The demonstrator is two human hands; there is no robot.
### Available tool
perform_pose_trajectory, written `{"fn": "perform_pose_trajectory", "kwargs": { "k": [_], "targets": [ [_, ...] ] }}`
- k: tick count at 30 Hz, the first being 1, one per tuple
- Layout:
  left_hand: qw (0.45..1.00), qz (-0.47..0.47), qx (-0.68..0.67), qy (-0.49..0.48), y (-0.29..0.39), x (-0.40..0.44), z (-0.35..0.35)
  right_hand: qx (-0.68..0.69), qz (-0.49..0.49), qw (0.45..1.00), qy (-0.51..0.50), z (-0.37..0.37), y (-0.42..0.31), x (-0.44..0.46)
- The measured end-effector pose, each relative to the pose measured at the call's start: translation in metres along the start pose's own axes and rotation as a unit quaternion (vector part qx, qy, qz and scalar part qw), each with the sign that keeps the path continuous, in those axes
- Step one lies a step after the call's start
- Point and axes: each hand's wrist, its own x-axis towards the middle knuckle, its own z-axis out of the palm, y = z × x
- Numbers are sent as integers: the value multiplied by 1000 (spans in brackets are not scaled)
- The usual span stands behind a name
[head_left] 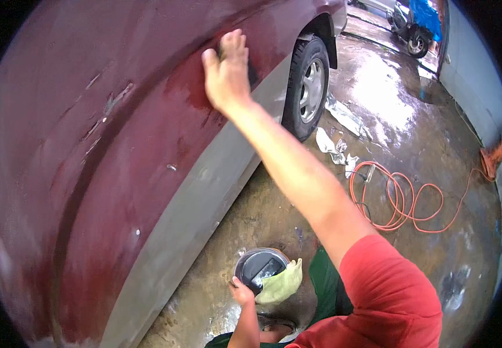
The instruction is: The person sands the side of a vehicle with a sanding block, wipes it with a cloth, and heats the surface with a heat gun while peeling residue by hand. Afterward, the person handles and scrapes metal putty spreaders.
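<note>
My right hand (228,75) is pressed against the maroon side panel (146,133) of a car, thumb apart from the fingers. Something dark shows under and beside the palm, mostly covered, and I cannot make out what it is. Wet, darker red surrounds that hand. Low down, my left hand (242,292) grips the rim of a round bucket (245,259) with its thumb over the edge. Water and a dark rectangular piece (270,267) are inside the bucket. A pale green cloth (283,285) drapes over its right side.
The car's wheel (307,87) stands beyond my right arm. Crumpled white and silvery scraps (332,145) and a coiled orange hose or cord (399,200) lie on the wet floor. A motorbike (416,37) with a blue cover is at the back right, near a pale wall (477,75).
</note>
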Motion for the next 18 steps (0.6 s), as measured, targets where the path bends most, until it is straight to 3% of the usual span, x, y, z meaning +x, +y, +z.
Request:
{"fn": "perform_pose_trajectory", "kwargs": {
  "k": [2, 3, 4, 6, 7, 8, 10, 11, 12, 14, 16, 18],
  "targets": [
    [1000, 8, -9, 1, 3, -1, 1, 7, -64, 997, -47, -11, -65, -38],
    [1000, 6, -7, -1, 6, -2, 4, 49, -136, 986, -82, -9, -69, -67],
    [1000, 1, -1, -3, 6, -4, 3, 22, -131, 988, -82, -13, -58, -61],
    [1000, 0, 5, -3, 5, 0, -3, -29, -117, 990, -77, -25, -10, -29],
    [1000, -2, 0, -6, 5, -1, -2, 27, 42, 985, -163, -37, 6, -2],
    [1000, -1, -4, -9, 4, -2, -2, 0, 12, 1000, -2, -11, 17, -12],
    [1000, -4, 0, -2, 5, -3, 0, 40, 15, 999, 22, 6, -24, -35],
    [1000, -1, 2, -1, 6, -1, 1, -3, -64, 994, -93, -16, -58, -55],
    [1000, -1, 9, 0, 4, -1, 1, 67, -114, 982, -133, -13, -60, -87],
    [1000, -12, 10, 3, -1, 0, 2, 9, -179, 974, -136, -23, -8, -84],
    [1000, -18, 5, 3, 0, -2, 4, 49, 21, 998, -45, -21, 30, -60],
    [1000, -15, -1, 1, 5, -3, 1, 47, 95, 994, 8, -1, 8, -69]
  ]
}}
